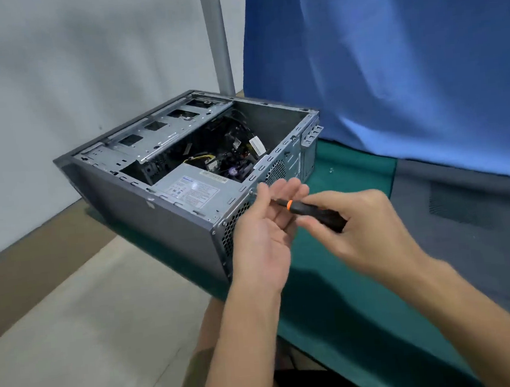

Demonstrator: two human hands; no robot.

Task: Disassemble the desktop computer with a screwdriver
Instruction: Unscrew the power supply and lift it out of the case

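The desktop computer case (145,208) lies on its side on the green mat, its side open and showing the grey power supply (195,192), drive cage and cables. My right hand (363,230) grips the black handle of a screwdriver (316,211) with an orange ring; its tip points at a screw (252,192) on the rear panel near the power supply. My left hand (266,232) is palm up beside the rear panel, and its fingertips pinch the screwdriver shaft close to the screw.
A green mat (347,293) covers the table, and the case's removed dark side panel (469,222) lies at right. A small loose screw (331,170) sits on the mat behind the case. Blue cloth (389,60) hangs behind. Beige floor lies lower left.
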